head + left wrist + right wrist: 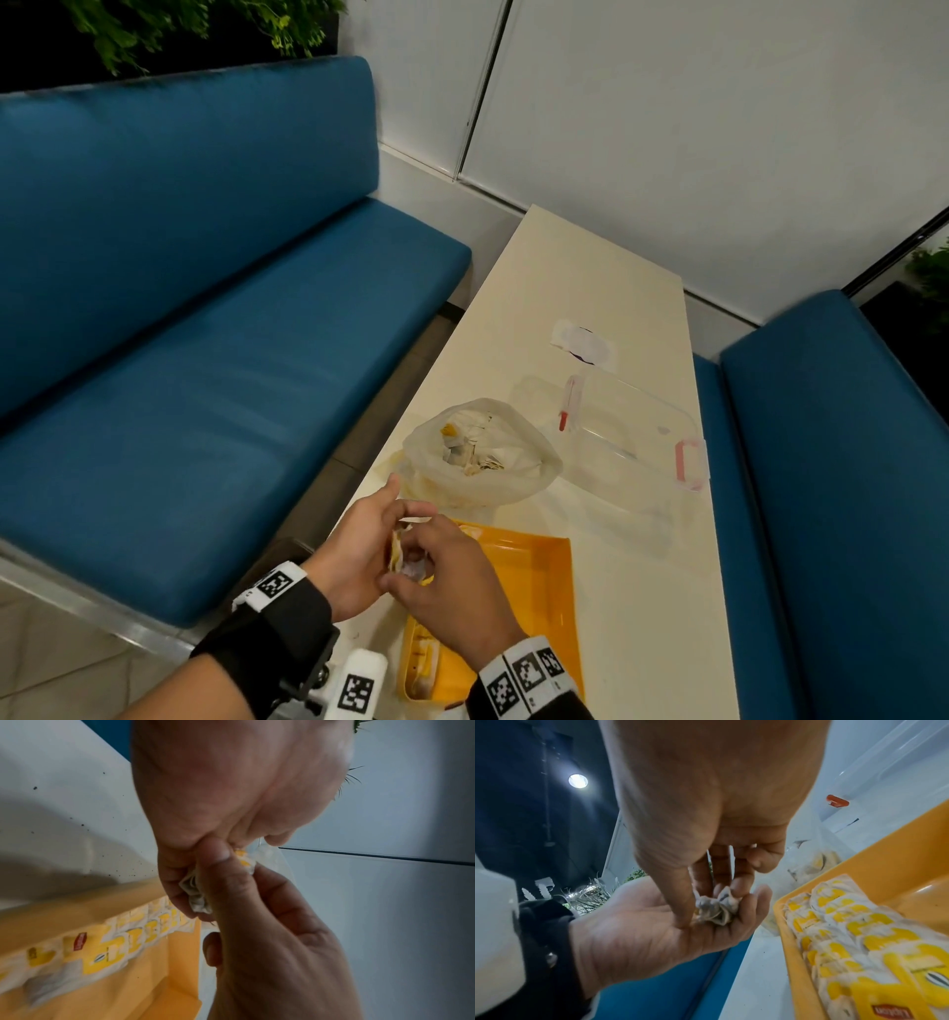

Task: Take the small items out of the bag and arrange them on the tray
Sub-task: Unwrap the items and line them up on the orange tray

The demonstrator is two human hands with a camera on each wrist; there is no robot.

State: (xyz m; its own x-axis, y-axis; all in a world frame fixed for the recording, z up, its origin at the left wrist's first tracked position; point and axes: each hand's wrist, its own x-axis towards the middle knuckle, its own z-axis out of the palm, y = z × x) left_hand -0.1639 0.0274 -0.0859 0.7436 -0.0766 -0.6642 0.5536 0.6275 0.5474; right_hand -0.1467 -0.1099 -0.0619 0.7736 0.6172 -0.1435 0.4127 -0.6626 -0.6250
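Over the near left corner of the yellow tray (544, 570) my two hands meet around a small bunch of tea bags (403, 552). My left hand (359, 550) lies palm up and cups the tea bags (716, 910) in its curled fingers. From above, my right hand (452, 586) pinches the same bunch (196, 898) with thumb and fingertips. A row of yellow-and-white tea bag sachets (847, 935) lies along the tray's near edge (793, 963). The translucent plastic bag (482, 452) stands open just beyond the hands, with more sachets inside.
A clear plastic box (637, 437) with pink clips sits right of the bag on the cream table (590, 288). A white paper slip (583, 339) lies farther back. Blue benches (205, 360) flank the table on both sides.
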